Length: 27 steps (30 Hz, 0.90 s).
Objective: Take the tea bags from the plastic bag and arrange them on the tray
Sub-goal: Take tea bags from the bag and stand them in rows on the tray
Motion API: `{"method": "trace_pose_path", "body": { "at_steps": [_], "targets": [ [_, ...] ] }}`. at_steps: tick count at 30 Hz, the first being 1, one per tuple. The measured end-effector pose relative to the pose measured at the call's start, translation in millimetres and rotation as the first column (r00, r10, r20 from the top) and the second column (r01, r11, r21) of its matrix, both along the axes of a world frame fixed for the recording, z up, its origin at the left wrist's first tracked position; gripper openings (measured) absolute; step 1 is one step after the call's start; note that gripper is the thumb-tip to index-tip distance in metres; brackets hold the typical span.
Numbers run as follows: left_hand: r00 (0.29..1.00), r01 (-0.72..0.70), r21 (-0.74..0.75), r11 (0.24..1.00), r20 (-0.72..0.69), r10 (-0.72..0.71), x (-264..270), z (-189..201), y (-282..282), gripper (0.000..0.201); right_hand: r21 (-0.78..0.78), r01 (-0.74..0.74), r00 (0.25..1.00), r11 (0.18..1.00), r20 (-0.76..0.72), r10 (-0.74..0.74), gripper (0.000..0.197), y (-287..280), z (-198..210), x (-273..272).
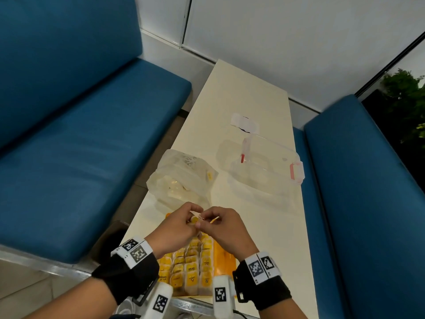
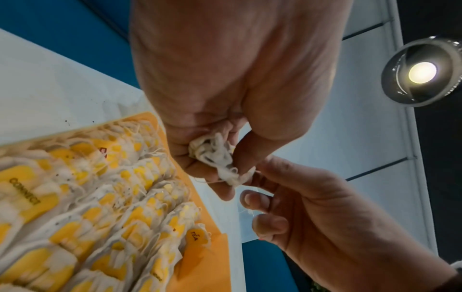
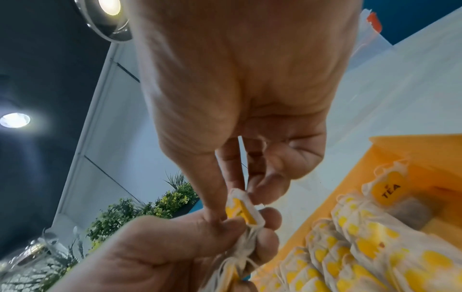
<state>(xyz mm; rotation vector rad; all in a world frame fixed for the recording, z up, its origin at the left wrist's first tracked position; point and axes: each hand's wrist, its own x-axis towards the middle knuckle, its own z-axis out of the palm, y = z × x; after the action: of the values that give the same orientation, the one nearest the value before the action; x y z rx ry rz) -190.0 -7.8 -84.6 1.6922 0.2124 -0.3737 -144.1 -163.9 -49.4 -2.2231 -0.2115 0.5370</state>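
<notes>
Blue benches (image 1: 76, 139) flank the long pale counter (image 1: 248, 93) in front of me. On its far half sits a clear plastic box (image 1: 264, 166) with reddish clasps, well apart from my hands. Left of it, nearer me, the plastic bag (image 1: 181, 180) lies slumped on the counter, a few tea bags showing faintly through it. Closest to me is the orange tray (image 1: 224, 256), with a strip of bare orange along its right side. Rows of tea bags (image 1: 190, 265) with yellow tags fill the rest of it, packed side by side and overlapping.

Both my hands meet just above the far end of the tray. My left hand (image 1: 177, 229) has its grip clenched around one crumpled tea bag (image 2: 217, 158), fingers and thumb curled over the paper and its tangled string. My right hand (image 1: 224, 229) pinches that bag's yellow tag (image 3: 241, 207) between thumb and fingertips, so its grip is grasping the tag, the other fingers loosely bent beside it. The two hands touch at the fingertips.
</notes>
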Motion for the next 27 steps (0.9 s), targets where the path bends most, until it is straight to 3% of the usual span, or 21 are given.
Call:
{"method": "trace_pose_path", "body": {
  "at_steps": [4, 7, 14, 19, 24, 27],
  "targets": [
    [0.997, 0.026, 0.092, 0.995, 0.064, -0.032, 1, -2, 1, 0.037, -0.033, -0.021, 0.999, 0.999, 0.035, 0.022, 0.012, -2, 1, 4],
    [0.993, -0.008, 0.083, 0.997, 0.118, -0.002, 1, -1, 3, 0.009, -0.018, -0.012, 0.998, 1.000, 0.057, 0.013, 0.011, -6, 5, 6],
    [0.990, -0.011, 0.092, 0.996, 0.139, -0.002, -1, -6, 8, 0.015, -0.109, -0.021, 0.987, 0.994, 0.155, 0.038, 0.008, -10, 19, 8],
    [0.982, -0.174, 0.169, 0.970, 0.107, 0.157, -4, -15, 29, 0.016, -0.139, 0.046, 0.960, 0.989, 0.279, -0.005, 0.014, -33, 33, 17],
    [0.967, -0.252, 0.289, 0.924, 0.118, 0.227, -9, -28, 47, 0.013, -0.369, -0.055, 0.972, 0.928, 0.195, 0.135, 0.023, -53, 11, 11],
    [0.960, -0.281, 0.360, 0.890, 0.101, 0.262, -14, -32, 51, 0.011, -0.469, -0.153, 0.976, 0.870, 0.068, 0.208, 0.021, -61, 1, 7]
  ]
}}
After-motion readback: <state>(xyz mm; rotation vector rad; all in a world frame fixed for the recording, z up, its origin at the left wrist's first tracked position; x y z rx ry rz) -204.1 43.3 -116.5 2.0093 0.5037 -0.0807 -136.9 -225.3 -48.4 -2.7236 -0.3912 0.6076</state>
